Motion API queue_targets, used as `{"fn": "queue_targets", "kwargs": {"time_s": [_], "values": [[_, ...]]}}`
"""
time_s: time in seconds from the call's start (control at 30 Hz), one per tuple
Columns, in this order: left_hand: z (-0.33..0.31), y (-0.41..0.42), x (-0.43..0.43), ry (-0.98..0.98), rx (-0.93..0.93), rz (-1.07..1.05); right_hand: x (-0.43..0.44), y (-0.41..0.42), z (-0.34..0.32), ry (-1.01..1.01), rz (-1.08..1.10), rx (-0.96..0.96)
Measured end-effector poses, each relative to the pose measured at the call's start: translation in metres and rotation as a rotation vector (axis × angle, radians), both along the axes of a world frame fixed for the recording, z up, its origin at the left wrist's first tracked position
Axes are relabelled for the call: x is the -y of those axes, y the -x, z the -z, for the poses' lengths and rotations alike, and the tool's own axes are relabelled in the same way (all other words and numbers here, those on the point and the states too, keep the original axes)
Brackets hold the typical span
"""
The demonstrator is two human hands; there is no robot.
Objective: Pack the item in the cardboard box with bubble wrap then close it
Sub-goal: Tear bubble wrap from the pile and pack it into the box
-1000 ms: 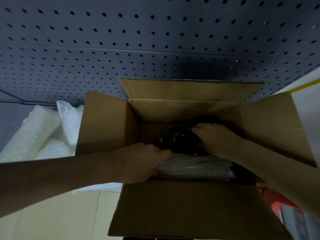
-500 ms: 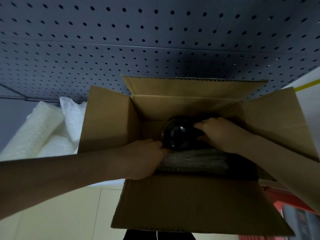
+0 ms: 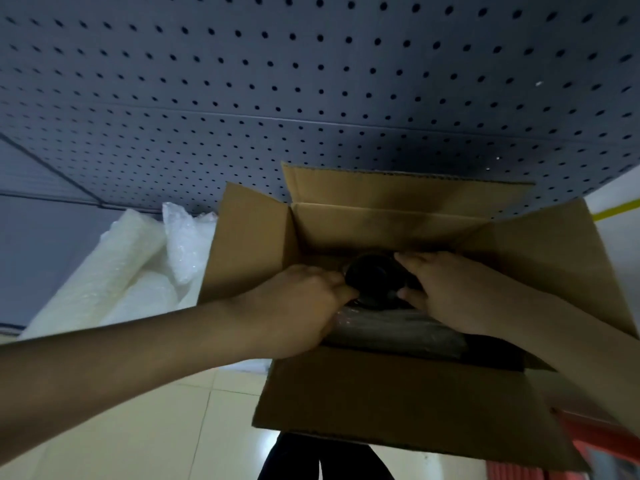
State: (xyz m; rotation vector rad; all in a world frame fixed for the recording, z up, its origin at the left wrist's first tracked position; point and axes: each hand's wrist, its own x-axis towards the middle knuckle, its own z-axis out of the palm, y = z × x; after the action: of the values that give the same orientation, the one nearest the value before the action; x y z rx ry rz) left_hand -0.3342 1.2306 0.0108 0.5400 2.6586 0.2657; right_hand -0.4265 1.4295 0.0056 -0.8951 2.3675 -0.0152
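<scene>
Both hands, left hand (image 3: 304,306) and right hand (image 3: 446,292), clasp a dark round item (image 3: 375,277) inside the open box (image 3: 398,393). Bubble wrap (image 3: 398,329) lies beneath them; a loose fit could let it shift

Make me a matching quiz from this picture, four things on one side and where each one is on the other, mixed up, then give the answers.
Things:
1. dark round item
2. bubble wrap rolls
3. pegboard
4. left hand

Places:
A. behind the cardboard box, filling the top of the view
B. inside the box, between both hands
C. outside the box, to its left
D. reaching over the box's left side, touching the item

Pairs: 1-B, 2-C, 3-A, 4-D. The right hand touches the item's other side.
</scene>
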Motion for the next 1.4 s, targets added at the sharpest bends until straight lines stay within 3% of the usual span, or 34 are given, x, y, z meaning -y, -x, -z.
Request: {"fn": "queue_targets", "kwargs": {"time_s": [0.23, 0.47, 0.63, 0.77, 0.97, 1.03, 1.13, 1.23, 1.4], "values": [[-0.037, -0.029, 0.052, -0.161, -0.151, -0.215, 0.051, -0.026, -0.057, 0.185, -0.149, 0.035], [-0.054, -0.077, 0.157, -0.207, -0.288, -0.317, 0.117, -0.058, -0.086, 0.34, -0.104, -0.117], [-0.026, -0.109, 0.257, -0.122, -0.24, -0.418, 0.193, -0.093, -0.083, 0.456, -0.043, -0.245], [0.003, -0.125, 0.326, -0.083, -0.094, -0.496, 0.263, -0.132, -0.077, 0.484, -0.032, -0.3], [0.044, -0.14, 0.38, -0.137, 0.141, -0.632, 0.329, -0.168, -0.019, 0.46, 0.165, 0.04], [0.058, -0.137, 0.386, -0.165, 0.167, -0.72, 0.346, -0.169, 0.014, 0.456, 0.359, 0.232], [0.082, -0.13, 0.394, -0.27, 0.296, -0.885, 0.381, -0.161, 0.046, 0.498, 0.817, 0.585], [0.098, -0.125, 0.395, -0.448, 0.395, -0.999, 0.409, -0.15, 0.062, 0.478, 1.068, 0.611], [0.099, -0.125, 0.398, -0.642, 0.408, -1.046, 0.427, -0.144, 0.068, 0.429, 1.157, 0.678]]}}
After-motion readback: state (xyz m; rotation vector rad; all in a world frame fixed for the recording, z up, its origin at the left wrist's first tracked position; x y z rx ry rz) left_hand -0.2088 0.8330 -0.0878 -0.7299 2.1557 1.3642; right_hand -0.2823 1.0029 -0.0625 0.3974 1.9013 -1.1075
